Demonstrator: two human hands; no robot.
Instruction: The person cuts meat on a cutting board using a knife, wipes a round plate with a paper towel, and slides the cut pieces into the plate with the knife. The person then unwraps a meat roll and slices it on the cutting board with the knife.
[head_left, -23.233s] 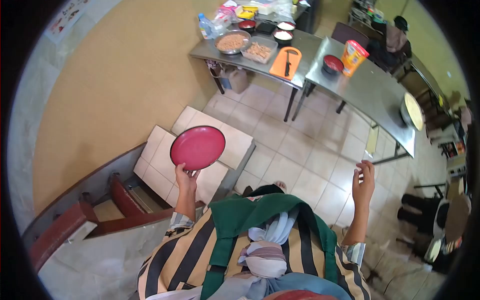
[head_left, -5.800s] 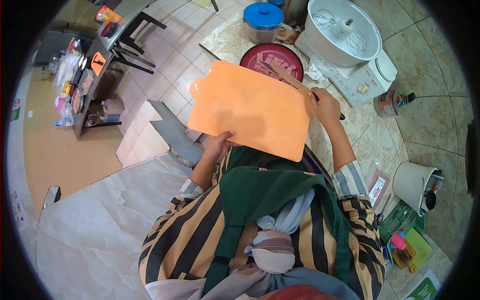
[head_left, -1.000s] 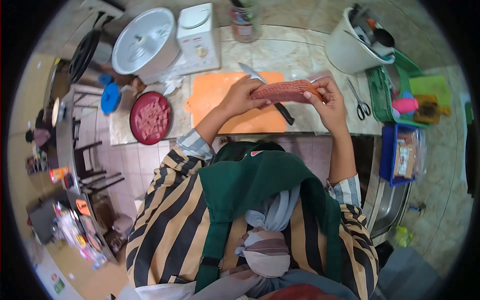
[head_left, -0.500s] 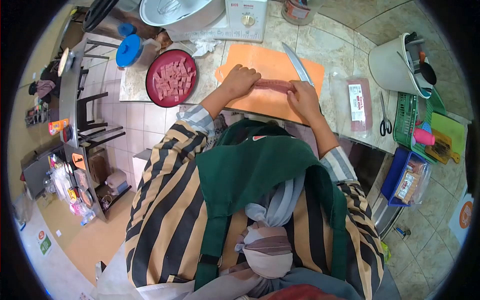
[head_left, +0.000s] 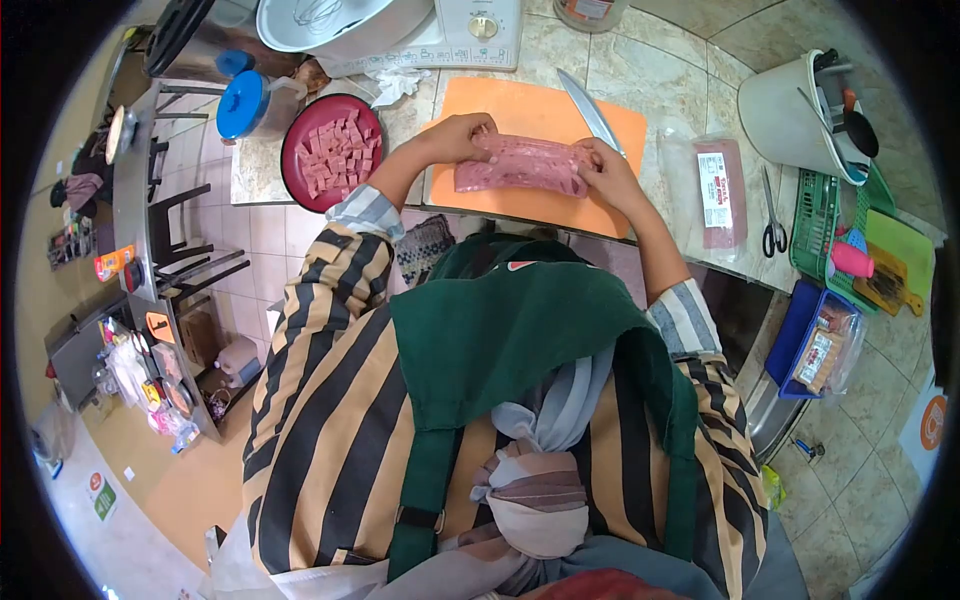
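Observation:
Between my two hands is a flat pink slab of sliced meat (head_left: 525, 168), with paler, glossy marbling, its broad face turned toward me. My left hand (head_left: 466, 138) pinches its upper left end, and my right hand (head_left: 608, 173) grips its right end. Under it lies an orange cutting board (head_left: 470, 100) near the front edge of the counter. A knife (head_left: 590, 112) rests on the board's far right part, blade pointing away, just beyond my right hand. Left of the board stands a dark red plate (head_left: 299, 185) heaped with small pink meat squares (head_left: 340, 152).
A sealed meat pack (head_left: 717, 195) and scissors (head_left: 772, 215) lie right of the board. Farther right are a white utensil bucket (head_left: 775, 115), a green basket (head_left: 812, 225) and a blue tray (head_left: 785, 340). A mixer (head_left: 475, 40) and blue-lidded jug (head_left: 243, 105) stand at the back left.
The meat, earlier a narrow strip seen edge-on between my hands, now shows its broad face and sits closer to the board's front edge. Both hands still hold its ends.

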